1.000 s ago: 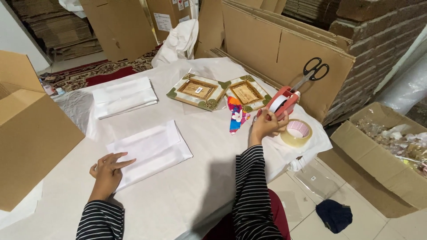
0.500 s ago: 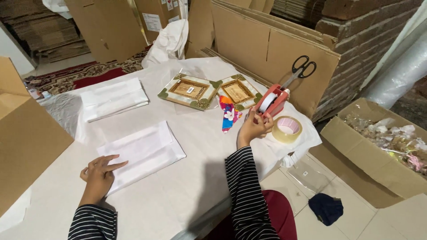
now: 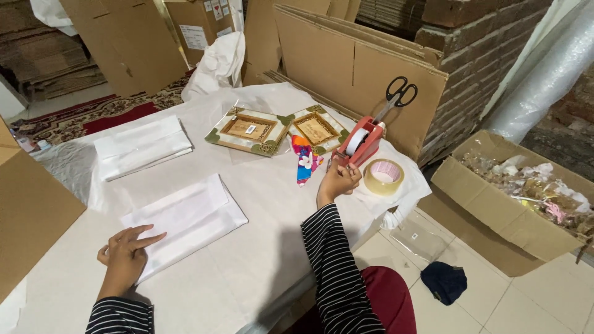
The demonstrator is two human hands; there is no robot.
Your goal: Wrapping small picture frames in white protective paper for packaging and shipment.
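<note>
The red tape dispenser (image 3: pixel 362 143), at the table's (image 3: pixel 260 272) right edge beside a tape roll (image 3: pixel 383 177), is pinched by the right hand (image 3: pixel 338 182); the left hand (image 3: pixel 125 255), fingers spread, is laid on a white wrapped packet (image 3: pixel 185 218)

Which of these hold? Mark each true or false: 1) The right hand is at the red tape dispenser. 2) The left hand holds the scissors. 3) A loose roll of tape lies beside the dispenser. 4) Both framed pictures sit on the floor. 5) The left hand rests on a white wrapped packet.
1) True: the right hand is on the red tape dispenser.
2) False: the left hand lies flat; the scissors rest against the cardboard behind the dispenser.
3) True: the roll of tape lies just right of it.
4) False: the two framed pictures lie on the table.
5) True: its fingers touch the white wrapped packet.
</note>
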